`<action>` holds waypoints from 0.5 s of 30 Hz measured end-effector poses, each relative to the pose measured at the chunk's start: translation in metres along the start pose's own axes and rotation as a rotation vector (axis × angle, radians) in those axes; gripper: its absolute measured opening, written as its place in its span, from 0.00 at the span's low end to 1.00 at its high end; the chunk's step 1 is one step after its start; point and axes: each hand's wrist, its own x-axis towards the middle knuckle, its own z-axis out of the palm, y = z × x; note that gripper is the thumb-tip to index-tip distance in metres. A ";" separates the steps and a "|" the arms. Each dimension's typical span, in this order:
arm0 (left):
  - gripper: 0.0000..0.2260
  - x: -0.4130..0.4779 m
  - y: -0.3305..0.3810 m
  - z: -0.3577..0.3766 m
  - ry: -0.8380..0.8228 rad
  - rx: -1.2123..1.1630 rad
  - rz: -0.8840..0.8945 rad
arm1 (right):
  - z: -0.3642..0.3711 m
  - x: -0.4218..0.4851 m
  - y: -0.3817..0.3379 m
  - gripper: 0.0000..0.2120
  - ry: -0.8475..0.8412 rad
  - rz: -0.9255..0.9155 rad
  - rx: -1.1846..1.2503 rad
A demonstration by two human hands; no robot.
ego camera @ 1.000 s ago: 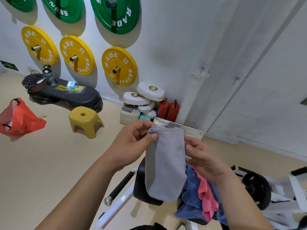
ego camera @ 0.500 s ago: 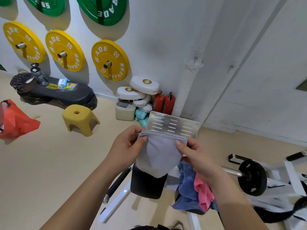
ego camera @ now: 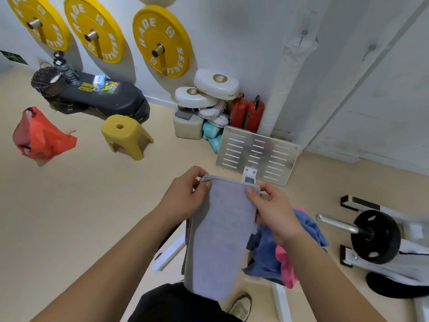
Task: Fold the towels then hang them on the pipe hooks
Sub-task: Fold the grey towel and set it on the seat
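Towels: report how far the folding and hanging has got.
Done: the grey towel looks folded into a narrow strip. In hand: the left hand and right hand pinch its top corners, and it hangs down between them. To do: the blue towel and pink towel lie bunched, unfolded, under the right hand, and no towel hangs on the pipe.

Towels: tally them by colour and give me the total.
Grey towel: 1, pinched at its top edge by the left hand and the right hand.
Blue towel: 1, as far as the heap shows.
Pink towel: 1.
Total: 3.
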 end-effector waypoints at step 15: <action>0.05 0.183 -0.056 0.027 -0.137 0.112 -0.085 | 0.016 0.145 0.009 0.04 0.238 0.142 -0.253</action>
